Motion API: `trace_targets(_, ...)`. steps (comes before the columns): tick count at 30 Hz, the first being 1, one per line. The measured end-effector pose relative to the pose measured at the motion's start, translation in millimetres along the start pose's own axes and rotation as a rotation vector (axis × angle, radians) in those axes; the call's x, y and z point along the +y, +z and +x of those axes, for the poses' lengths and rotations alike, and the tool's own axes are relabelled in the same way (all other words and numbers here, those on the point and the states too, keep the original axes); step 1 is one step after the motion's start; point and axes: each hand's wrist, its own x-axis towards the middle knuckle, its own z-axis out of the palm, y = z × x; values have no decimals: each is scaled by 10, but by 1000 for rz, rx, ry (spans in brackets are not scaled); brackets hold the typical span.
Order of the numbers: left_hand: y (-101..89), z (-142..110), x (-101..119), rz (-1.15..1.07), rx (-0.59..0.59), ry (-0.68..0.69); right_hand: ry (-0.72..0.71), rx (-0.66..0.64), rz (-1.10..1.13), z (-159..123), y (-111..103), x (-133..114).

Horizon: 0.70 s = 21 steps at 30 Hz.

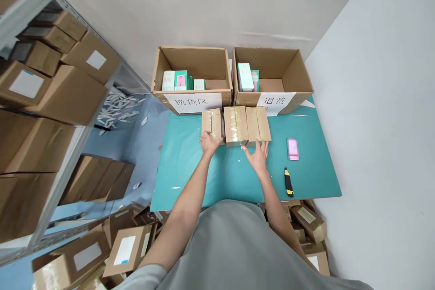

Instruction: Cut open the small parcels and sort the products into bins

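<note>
At my twelve o'clock, I see three small brown cardboard boxes [236, 124]; the left hand [210, 143] spans the leftmost's near end, grip unclear; the open right hand [257, 158] touches the rightmost.

A grey-green shirt [234, 244] fills the bottom centre of the frame, its cloth softly creased. At lower left shows a paler grey short sleeve [146, 277]. Both forearms [192, 190] are bare, as are the left hand [210, 143] and right hand [258, 157].

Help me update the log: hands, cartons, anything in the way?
Left hand at near end of left carton. Right hand at near edge of right carton. Middle carton between. Open boxes close behind, cutter off right.
</note>
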Motion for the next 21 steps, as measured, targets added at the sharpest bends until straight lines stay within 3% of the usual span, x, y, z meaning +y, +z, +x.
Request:
trace_targets(3,-183,-33,-87,-40,17,-38,12,-8,48,-261,18,-72)
trace_targets(5,-336,-154,-309,-29,15,17,-12,-2,73,-465,58,-79)
trace_targets(9,-665,-620,-1093,76,-65,171,-59,-59,65,-912,197,32)
trace_targets(12,-892,-1061,-1705,101,-178,328,-26,-180,54,-1171,324,159)
trace_targets(15,-1052,-1417,-2128,67,-306,431,50,-329,52,-1293,463,242)
trace_targets(18,-1094,-1608,-2380,-21,-271,372,117,-455,76,-1327,636,255)
trace_targets(21,-1010,-1687,-2538,-140,-240,172,150,-551,163,-1373,827,214)
